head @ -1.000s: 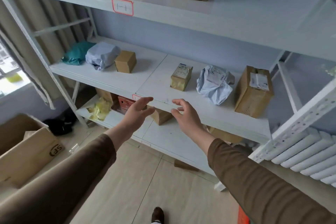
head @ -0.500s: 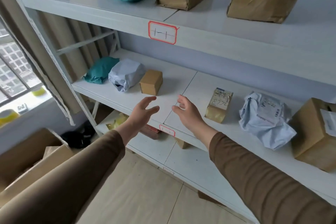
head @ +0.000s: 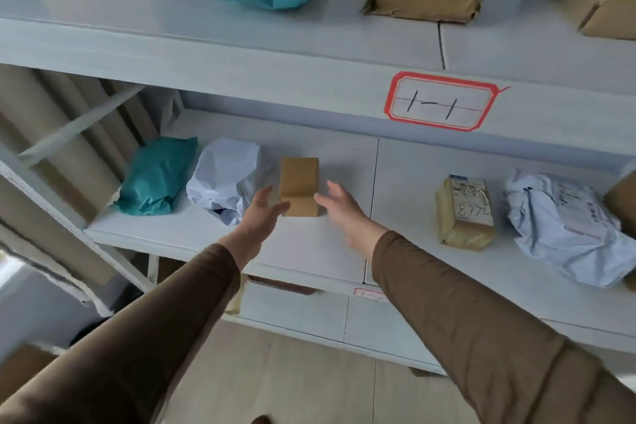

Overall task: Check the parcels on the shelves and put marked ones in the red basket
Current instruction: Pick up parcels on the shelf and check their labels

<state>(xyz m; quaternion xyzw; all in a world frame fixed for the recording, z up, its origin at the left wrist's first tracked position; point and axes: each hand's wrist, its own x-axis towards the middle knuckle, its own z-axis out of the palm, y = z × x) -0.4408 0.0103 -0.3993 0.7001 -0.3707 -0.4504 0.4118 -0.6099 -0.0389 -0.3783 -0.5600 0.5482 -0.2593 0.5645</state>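
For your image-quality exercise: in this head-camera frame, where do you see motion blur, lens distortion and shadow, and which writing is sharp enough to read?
Head view: both hands, left hand and right hand, are smeared by motion blur; the shelf edges bow from wide-angle distortion; light is soft and even, with a faint shadow right of the small brown box; the red-bordered label is crisp, while the print on the taped yellow parcel is too soft to read fully.

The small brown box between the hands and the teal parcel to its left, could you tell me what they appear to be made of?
The small brown box looks like plain cardboard or kraft paper: matte tan faces and crisp edges, no visible label. The teal parcel appears to be a thin plastic mailer bag: soft creases, a slight sheen and a slumped shape. Its contents are hidden.
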